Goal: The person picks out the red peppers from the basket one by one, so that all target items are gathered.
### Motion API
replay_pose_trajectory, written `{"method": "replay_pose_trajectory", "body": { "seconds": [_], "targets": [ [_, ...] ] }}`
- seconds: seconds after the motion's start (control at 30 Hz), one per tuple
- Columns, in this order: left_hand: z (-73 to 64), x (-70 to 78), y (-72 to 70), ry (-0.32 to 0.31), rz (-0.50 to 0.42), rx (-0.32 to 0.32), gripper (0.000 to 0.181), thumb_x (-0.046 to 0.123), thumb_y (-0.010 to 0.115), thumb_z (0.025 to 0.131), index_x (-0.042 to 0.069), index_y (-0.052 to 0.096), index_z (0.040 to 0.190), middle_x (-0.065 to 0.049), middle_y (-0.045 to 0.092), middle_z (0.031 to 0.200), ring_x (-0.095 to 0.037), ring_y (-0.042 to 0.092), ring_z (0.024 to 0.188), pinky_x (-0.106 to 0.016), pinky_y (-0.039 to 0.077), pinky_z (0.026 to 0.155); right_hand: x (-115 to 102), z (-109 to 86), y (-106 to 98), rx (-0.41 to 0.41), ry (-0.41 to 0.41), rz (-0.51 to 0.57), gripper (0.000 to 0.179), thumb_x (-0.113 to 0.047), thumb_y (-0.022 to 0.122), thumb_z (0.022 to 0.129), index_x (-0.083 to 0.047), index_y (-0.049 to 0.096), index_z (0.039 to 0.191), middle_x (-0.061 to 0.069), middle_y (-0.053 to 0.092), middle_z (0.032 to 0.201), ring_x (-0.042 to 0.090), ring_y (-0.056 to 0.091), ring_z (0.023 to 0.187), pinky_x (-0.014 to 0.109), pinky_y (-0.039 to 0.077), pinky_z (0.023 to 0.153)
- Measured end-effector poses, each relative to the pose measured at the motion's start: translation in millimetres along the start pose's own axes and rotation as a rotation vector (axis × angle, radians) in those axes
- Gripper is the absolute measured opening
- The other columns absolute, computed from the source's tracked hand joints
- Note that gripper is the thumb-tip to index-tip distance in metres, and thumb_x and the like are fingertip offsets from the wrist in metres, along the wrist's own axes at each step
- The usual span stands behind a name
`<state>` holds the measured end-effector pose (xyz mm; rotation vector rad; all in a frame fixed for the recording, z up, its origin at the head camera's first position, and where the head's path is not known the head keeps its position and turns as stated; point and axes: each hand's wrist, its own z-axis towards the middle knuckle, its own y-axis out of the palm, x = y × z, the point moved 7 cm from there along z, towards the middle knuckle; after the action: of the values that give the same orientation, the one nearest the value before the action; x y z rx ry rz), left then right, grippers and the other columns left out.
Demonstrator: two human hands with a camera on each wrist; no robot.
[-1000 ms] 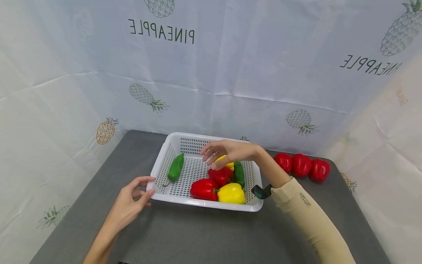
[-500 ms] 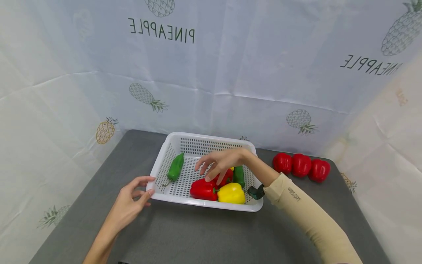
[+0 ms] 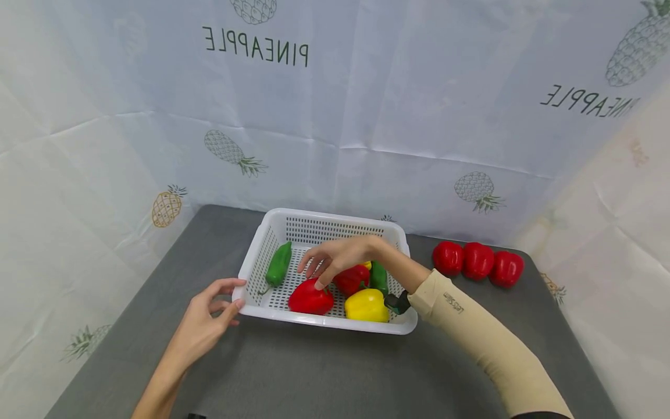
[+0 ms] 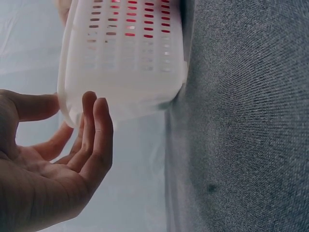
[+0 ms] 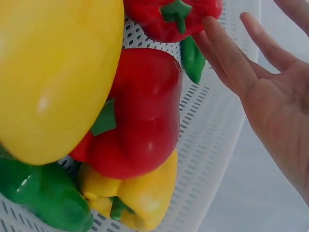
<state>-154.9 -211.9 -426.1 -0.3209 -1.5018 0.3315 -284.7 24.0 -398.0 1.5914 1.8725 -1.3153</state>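
A white perforated basket (image 3: 335, 327) sits on the grey table, and my left hand (image 3: 204, 317) pinches its front left corner, thumb at the rim and fingers around the outside. Over the basket reaches my right hand (image 3: 340, 256), its fingers fairly straight. Its thumb touches the front left red bell pepper (image 3: 311, 298); the right wrist view shows a fingertip against that same pepper (image 5: 169, 19). Close by lie another red bell pepper (image 3: 352, 280), a yellow one (image 3: 367, 305) and a long green pepper (image 3: 378, 278). A second yellow bell pepper (image 5: 140, 198) is mostly hidden behind my right hand in the head view.
Another long green pepper (image 3: 279, 265) lies at the basket's left side. On the table to the right, three red bell peppers (image 3: 478, 261) stand in a row. A pineapple-print cloth (image 3: 335, 116) hangs behind and beside the table.
My right hand has moved left and lower over the basket. The front red bell pepper has shifted left and turned, away from the yellow one. My left hand has stayed at the corner.
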Motion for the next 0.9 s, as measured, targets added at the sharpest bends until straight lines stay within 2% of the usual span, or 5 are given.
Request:
{"method": "replay_pose_trajectory", "body": {
  "seconds": [0.1,0.23,0.47,0.63,0.9],
  "targets": [
    [0.2,0.2,0.0,0.0,-0.001,0.001,0.041,0.006,0.073,0.103,0.003,0.062,0.143,-0.026,0.063,0.13,-0.013,0.077,0.089,-0.034,0.068,0.072,-3.4,3.8,-0.5,-0.005,-0.015,-0.004,0.066,-0.015,0.078,0.095,-0.005,0.051,0.154,0.013,0.062,0.153,0.025,0.061,0.14,0.037,0.062,0.11],
    [0.0,-0.1,-0.4,-0.001,-0.006,-0.002,0.041,0.007,0.073,0.103,0.003,0.062,0.143,-0.026,0.062,0.13,-0.011,0.077,0.088,-0.035,0.068,0.072,-6.0,8.4,-1.8,-0.014,-0.032,0.007,0.071,-0.01,0.08,0.091,-0.004,0.05,0.155,0.017,0.059,0.156,0.027,0.06,0.14,0.038,0.062,0.11],
    [0.2,-1.3,-0.1,-0.011,-0.014,-0.01,0.041,0.008,0.073,0.104,0.004,0.062,0.144,-0.026,0.062,0.131,-0.012,0.077,0.088,-0.035,0.069,0.073,-5.0,13.8,-3.2,-0.027,-0.021,0.026,0.077,-0.002,0.082,0.086,-0.004,0.05,0.156,0.019,0.055,0.16,0.028,0.058,0.142,0.04,0.061,0.113],
    [0.8,-0.3,0.0,-0.005,-0.011,-0.005,0.041,0.007,0.073,0.103,0.003,0.063,0.143,-0.026,0.063,0.131,-0.012,0.077,0.088,-0.035,0.069,0.072,-1.4,19.8,-3.4,-0.022,-0.018,0.001,0.076,-0.004,0.083,0.087,-0.005,0.051,0.155,0.018,0.056,0.16,0.027,0.056,0.145,0.039,0.06,0.114],
    [0.1,0.0,-0.5,0.003,-0.009,-0.002,0.041,0.008,0.073,0.103,0.003,0.063,0.142,-0.026,0.063,0.13,-0.011,0.077,0.087,-0.035,0.069,0.072,3.2,29.9,4.6,-0.057,0.014,-0.034,0.076,-0.009,0.087,0.086,-0.012,0.054,0.154,0.008,0.057,0.158,0.025,0.057,0.143,0.037,0.064,0.107]
  ]
}}
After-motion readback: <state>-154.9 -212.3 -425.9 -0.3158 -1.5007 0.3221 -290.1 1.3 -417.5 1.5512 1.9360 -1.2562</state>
